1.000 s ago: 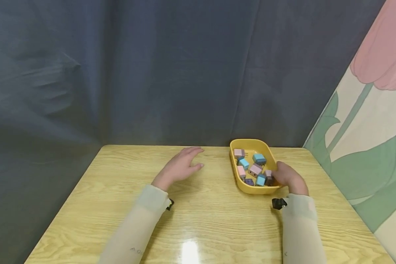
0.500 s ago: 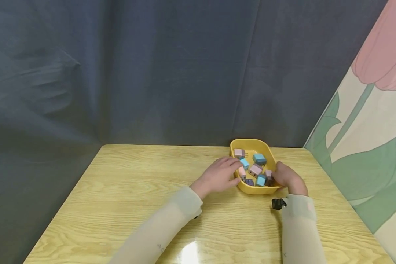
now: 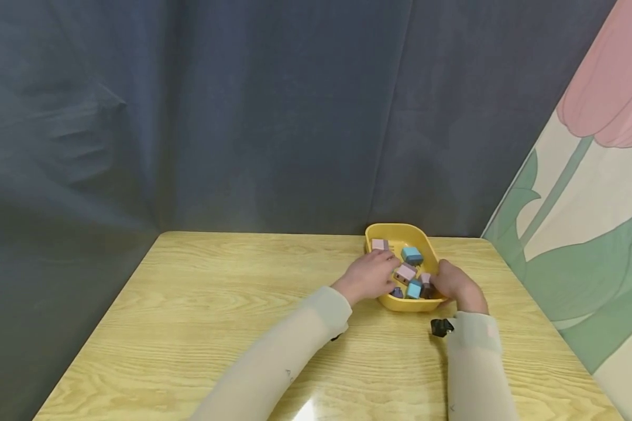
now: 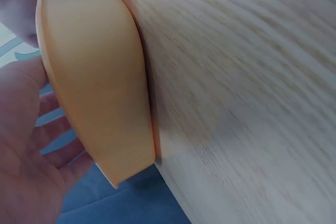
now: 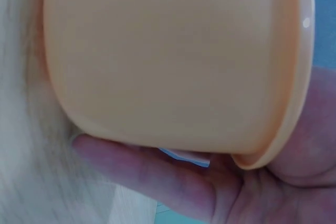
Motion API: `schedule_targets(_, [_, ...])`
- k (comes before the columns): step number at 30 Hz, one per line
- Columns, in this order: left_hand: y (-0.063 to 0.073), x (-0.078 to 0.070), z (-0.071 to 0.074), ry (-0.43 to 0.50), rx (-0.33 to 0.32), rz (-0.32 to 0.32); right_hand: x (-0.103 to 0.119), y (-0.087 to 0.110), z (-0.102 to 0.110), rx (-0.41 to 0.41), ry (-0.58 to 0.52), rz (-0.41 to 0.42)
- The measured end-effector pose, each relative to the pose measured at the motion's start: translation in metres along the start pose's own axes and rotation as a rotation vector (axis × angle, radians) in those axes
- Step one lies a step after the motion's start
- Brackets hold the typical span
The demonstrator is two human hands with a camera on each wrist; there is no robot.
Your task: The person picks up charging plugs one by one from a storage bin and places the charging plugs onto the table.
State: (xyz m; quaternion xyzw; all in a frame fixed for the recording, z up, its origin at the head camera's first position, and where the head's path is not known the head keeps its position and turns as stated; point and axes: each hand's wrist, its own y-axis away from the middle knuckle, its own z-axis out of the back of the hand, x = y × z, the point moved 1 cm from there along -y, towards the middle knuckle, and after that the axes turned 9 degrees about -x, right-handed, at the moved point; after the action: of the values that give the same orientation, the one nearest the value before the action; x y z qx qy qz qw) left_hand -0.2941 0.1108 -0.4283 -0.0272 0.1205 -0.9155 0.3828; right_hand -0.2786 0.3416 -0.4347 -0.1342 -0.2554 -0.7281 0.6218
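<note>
Both hands (image 3: 367, 276) (image 3: 459, 286) at rim (image 3: 408, 300) of yellow tray (image 3: 408, 306); wide tabletop (image 3: 226, 286) leftward.

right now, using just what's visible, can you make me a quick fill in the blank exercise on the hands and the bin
1. The bin holding small blocks looks ____ in the head view.
2. The right hand grips the bin's side, and the hand over the opposite side is the person's ____ one.
3. The table has a surface patterned like ____.
4. The large flower on the wall is coloured ____.

Missing words: yellow; left; wood; pink.
</note>
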Motion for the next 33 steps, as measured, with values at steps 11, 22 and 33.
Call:
schedule_targets(11, [-0.017, -0.022, -0.005, -0.166, 0.056, 0.092, 0.001, 0.004, 0.003, -0.007, -0.002, -0.006])
schedule_targets(22, [-0.024, -0.036, -0.011, -0.226, 0.04, 0.119, -0.001, 0.006, 0.006, -0.022, -0.007, 0.0])
schedule_targets(33, [-0.019, -0.039, -0.015, -0.251, -0.045, 0.036, 0.003, 0.009, 0.005, -0.028, 0.0, 0.004])
